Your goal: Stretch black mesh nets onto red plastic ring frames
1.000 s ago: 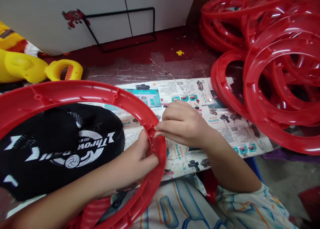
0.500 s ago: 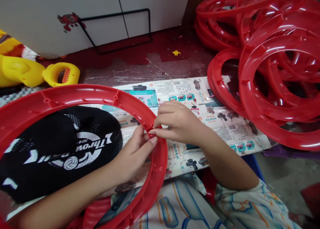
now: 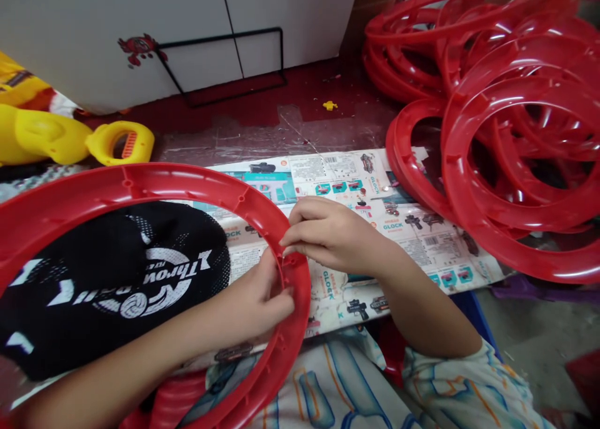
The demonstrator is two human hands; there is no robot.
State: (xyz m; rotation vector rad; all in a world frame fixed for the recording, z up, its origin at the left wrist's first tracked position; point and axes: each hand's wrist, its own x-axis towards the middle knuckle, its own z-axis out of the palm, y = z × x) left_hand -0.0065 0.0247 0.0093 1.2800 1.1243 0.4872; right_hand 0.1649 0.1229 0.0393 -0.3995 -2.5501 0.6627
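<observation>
A large red plastic ring, its ribbed hollow side facing up, lies across the left and front of the view. My left hand grips its right side from inside, thumb over the rim and the other fingers partly hidden behind it. Against the same stretch of rim, my right hand is closed in a pinch. Whatever its fingertips hold, if anything, is too small or hidden to make out. Through the ring's opening shows a black cloth with white printed lettering and a ball picture, partly covered by my left forearm.
More red rings are heaped at the right. Flattened printed cardboard covers the work surface. A yellow plastic toy part with a handle lies at the left, a small yellow piece farther back. A white box stands behind.
The ring has turned slightly, its ribs shifting right along the far side. My left thumb has slid down the rim, away from my right fingertips, which remain pinched at the edge.
</observation>
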